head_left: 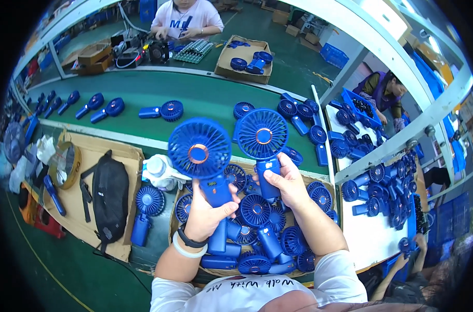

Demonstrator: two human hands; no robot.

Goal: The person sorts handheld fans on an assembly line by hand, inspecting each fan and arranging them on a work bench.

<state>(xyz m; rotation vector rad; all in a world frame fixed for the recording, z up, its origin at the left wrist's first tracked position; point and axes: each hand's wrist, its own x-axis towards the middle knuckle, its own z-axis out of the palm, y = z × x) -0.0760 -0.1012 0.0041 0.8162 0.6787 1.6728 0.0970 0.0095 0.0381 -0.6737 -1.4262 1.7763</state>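
Note:
My left hand is wrapped round the handle of a blue handheld fan, held up with its round grille on top. In my right hand is a second blue handheld fan, gripped by its handle with the thumb lying across the front. Both fans stand side by side, heads apart, each with a copper-coloured ring at its centre. Below them a cardboard box is heaped with many like fans, partly hidden by my arms.
A green conveyor belt beyond carries a spaced row of fans. At left lie a black bag on cardboard, a tape roll and a white bottle. More fans pile on the white table at right. Co-workers sit across and at right.

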